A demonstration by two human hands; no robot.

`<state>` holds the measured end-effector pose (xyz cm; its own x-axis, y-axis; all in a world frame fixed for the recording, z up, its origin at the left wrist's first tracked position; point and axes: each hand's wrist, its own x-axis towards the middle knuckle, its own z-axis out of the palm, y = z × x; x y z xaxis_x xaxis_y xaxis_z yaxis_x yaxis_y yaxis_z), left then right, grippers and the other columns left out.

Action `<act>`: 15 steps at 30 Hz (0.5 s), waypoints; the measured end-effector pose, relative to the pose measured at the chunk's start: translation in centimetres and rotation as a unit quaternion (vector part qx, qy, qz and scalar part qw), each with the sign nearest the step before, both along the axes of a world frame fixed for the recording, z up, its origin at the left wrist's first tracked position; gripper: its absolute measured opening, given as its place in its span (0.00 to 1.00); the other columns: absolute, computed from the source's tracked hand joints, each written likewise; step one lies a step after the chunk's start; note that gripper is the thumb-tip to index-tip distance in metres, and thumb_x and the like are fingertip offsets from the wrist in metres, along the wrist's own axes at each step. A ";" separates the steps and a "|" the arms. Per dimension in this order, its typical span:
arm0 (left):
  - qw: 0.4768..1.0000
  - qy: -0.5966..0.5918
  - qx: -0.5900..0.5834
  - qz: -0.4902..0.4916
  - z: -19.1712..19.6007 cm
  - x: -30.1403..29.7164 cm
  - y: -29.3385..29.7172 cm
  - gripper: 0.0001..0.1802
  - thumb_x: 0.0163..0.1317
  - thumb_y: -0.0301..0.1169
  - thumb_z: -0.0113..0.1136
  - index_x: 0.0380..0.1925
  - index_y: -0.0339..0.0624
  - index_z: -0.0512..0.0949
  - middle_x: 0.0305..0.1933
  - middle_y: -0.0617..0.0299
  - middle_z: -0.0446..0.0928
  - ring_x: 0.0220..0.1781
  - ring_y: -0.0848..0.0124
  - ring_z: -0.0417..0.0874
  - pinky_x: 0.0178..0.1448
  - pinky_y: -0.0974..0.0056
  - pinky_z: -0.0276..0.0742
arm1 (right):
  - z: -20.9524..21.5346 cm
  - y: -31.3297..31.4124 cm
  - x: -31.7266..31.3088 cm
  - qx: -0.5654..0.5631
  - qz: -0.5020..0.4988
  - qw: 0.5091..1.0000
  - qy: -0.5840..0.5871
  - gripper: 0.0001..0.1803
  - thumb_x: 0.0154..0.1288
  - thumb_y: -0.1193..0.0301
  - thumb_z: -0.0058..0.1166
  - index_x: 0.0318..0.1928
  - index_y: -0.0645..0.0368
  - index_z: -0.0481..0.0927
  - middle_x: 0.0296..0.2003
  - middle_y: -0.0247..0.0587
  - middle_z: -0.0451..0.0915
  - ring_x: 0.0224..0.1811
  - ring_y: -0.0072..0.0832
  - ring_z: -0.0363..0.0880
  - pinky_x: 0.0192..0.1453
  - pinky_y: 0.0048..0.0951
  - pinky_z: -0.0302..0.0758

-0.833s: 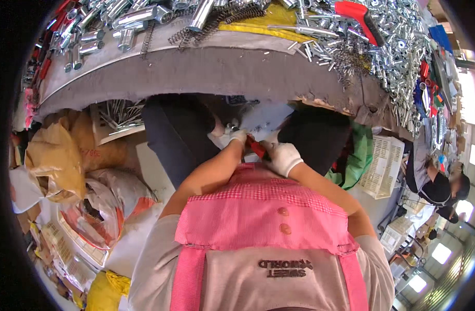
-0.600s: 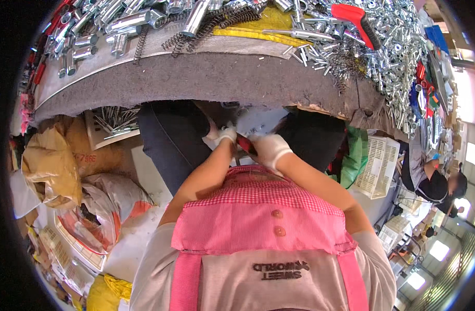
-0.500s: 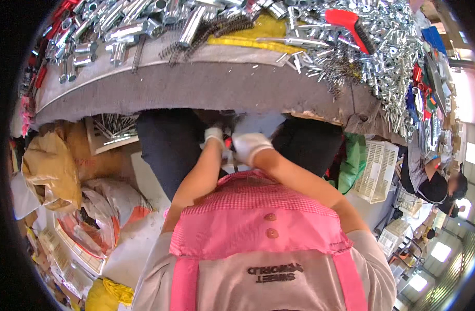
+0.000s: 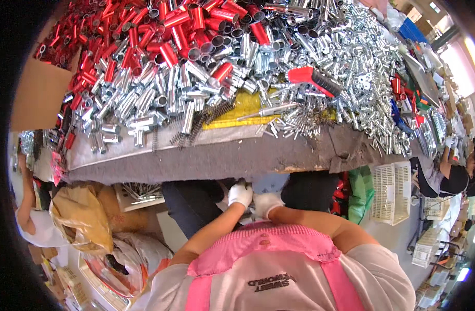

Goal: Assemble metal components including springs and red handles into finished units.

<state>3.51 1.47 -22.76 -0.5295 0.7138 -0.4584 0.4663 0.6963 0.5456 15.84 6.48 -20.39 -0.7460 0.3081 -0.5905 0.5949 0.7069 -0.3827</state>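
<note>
Both gloved hands have drawn up closer under the near edge of the desk (image 4: 206, 160) since a moment ago, and far more of the desk top now shows. Left hand (image 4: 240, 194) and right hand (image 4: 265, 203) touch in the lap, fingers curled; what they clamp I cannot tell. Silver tubes (image 4: 160, 98), red tubes (image 4: 144, 31) and a red-handled brush (image 4: 312, 79) lie far off.

This was a factory assembly workshop: the worktop (image 4: 206, 158) was heaped with silver metal tubes (image 4: 351, 67) and red tubes (image 4: 144, 31).
</note>
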 end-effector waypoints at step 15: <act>0.930 0.176 -0.122 -0.298 -5.6 -2.7 0.2 0.22 0.66 0.32 0.38 0.58 0.38 0.69 0.63 0.46 0.67 0.63 0.50 0.67 0.67 0.52 0.59 | -0.4 1.5 -2.8 -0.066 -0.043 0.996 0.040 0.17 0.51 0.62 0.53 0.37 0.60 0.83 0.36 0.54 0.82 0.42 0.48 0.81 0.46 0.44 0.76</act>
